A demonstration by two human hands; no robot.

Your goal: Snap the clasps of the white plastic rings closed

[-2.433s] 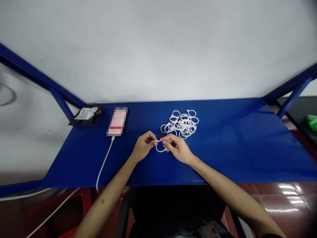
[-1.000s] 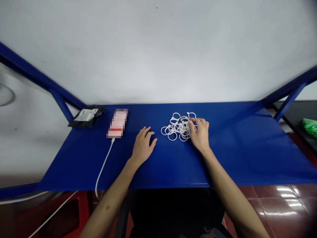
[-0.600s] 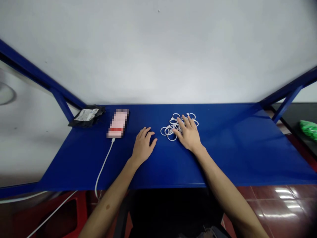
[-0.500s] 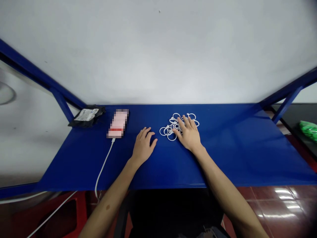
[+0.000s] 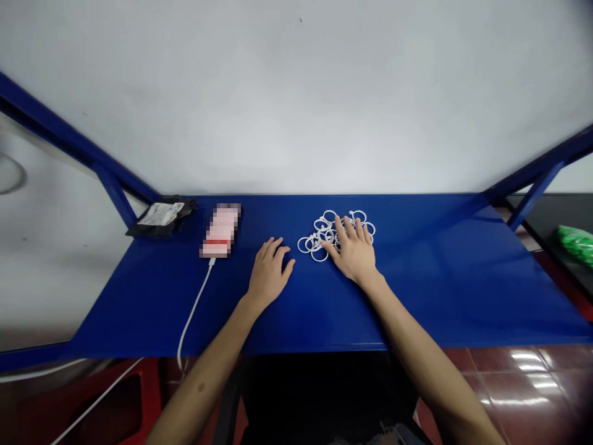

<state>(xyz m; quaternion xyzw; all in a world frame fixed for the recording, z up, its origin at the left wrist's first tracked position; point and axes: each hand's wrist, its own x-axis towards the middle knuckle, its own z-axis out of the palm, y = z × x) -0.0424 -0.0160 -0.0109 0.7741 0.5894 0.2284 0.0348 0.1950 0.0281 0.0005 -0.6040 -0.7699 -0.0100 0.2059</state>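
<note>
A loose pile of several white rings (image 5: pixel 319 254), each with a small knob, lies on the blue table (image 5: pixel 315 309) right of centre. My right hand (image 5: pixel 354 256) rests over the pile with its fingers spread, hiding part of it. Nothing shows gripped in it. To the left of the pile, my left hand (image 5: pixel 269 272) lies palm down on the table, fingers apart, touching none of the rings.
A phone (image 5: pixel 220 230), blurred out, lies left with a white cable (image 5: pixel 194 309) running off the front edge. Black packets (image 5: pixel 162 217) with a label sit at the back left. Blue frame bars (image 5: pixel 537 194) rise at both sides. A green bag (image 5: pixel 577 244) lies far right.
Under my right hand the rings have shifted and spread slightly, some to the right and some to the left. My left hand stays in place.
</note>
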